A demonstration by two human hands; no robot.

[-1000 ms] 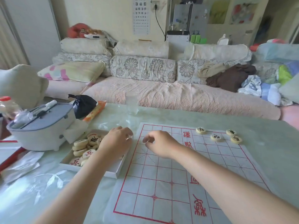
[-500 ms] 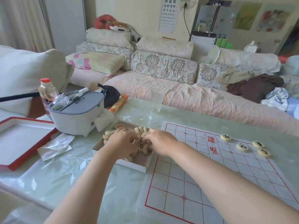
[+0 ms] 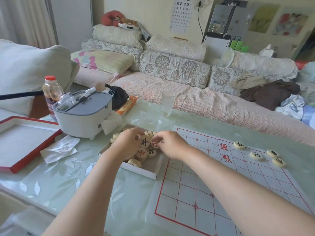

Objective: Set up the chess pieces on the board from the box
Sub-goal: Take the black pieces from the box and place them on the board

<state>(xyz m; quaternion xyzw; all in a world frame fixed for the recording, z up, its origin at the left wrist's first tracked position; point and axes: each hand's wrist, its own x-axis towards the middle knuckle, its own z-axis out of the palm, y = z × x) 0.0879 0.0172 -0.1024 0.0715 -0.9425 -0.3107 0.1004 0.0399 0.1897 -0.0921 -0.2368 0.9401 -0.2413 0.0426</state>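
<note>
Left hand (image 3: 127, 145): in the white box (image 3: 139, 170), fingers curled down among the xiangqi pieces (image 3: 143, 154); grip cannot be told.
Right hand (image 3: 172, 145): over the box's right edge, thumb and forefinger narrowed; hold unclear.
Board (image 3: 196, 184): touching the box's right side; red characters at the midline, four black-lettered pieces (image 3: 256, 155) at the far right.

White board (image 3: 201, 193) with red grid, cream pieces (image 3: 239, 145) — black or red marks, red-edged tray (image 3: 32, 150), floral sofa (image 3: 173, 68)

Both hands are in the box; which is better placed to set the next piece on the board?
Likely right: the right hand sits at the side of the box nearest the board; the left hand would have to cross it.
</note>
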